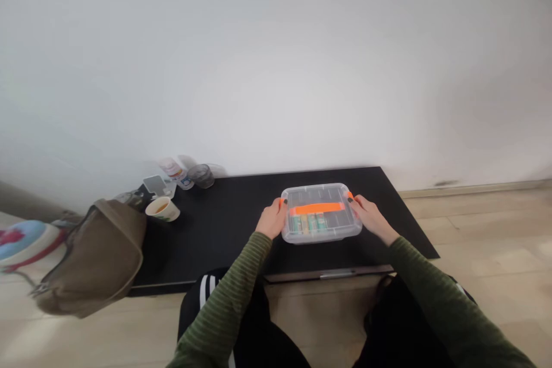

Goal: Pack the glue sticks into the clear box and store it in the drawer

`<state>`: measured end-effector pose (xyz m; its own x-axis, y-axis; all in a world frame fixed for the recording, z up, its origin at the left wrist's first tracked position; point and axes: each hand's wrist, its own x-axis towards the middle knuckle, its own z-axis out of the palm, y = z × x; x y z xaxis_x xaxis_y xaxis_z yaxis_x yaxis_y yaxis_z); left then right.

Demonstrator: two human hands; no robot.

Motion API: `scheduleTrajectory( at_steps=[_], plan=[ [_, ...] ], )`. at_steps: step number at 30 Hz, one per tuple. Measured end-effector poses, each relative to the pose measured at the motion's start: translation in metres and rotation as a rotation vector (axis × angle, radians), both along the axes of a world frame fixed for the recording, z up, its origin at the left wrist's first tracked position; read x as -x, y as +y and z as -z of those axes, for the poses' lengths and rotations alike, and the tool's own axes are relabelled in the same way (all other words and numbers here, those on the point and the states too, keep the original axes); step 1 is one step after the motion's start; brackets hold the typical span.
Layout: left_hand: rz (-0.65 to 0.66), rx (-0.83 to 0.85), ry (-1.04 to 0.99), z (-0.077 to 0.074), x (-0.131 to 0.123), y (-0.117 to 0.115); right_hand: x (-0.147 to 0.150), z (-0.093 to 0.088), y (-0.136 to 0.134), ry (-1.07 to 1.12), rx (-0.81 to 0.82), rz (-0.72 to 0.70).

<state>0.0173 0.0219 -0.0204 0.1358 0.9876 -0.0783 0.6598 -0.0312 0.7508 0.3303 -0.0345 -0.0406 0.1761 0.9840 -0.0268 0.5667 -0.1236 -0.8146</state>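
A clear plastic storage box (319, 233) with a lid and an orange carry handle (317, 207) is on or just above the black table, between my hands. Through the lid I see several small green-and-white packages (309, 223) in its near left part. My left hand (272, 219) grips the left side, thumb at the orange latch there. On the opposite side, my right hand (368, 215) is closed around the edge, thumb on the right orange latch (351, 196). The lid lies on the box; whether the latches are fastened I cannot tell.
The low black table (224, 230) stands against a white wall. At its left are a paper cup (163, 210) with brownish liquid, a dark glass (201, 176), a white bottle (176, 172), a phone-like white object (156, 186) and a brown bag (99, 259) hanging over the edge.
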Motion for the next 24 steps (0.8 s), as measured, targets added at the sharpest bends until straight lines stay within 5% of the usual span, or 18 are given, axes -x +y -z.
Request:
scheduleTrajectory(
  at_steps=[8,11,15,24],
  plan=[
    [-0.048,0.177,-0.402,0.018,0.010,0.002,-0.013,0.024,0.014,0.122,0.076,0.089],
    [-0.064,0.192,-0.493,0.019,0.008,0.001,-0.012,0.023,0.028,0.158,0.000,0.144],
    [-0.109,0.151,-0.528,0.020,0.004,-0.002,-0.001,0.019,0.040,0.214,-0.075,0.014],
    [-0.128,0.039,-0.549,0.030,0.001,-0.002,0.004,0.005,0.028,-0.076,-0.200,-0.022]
  ],
)
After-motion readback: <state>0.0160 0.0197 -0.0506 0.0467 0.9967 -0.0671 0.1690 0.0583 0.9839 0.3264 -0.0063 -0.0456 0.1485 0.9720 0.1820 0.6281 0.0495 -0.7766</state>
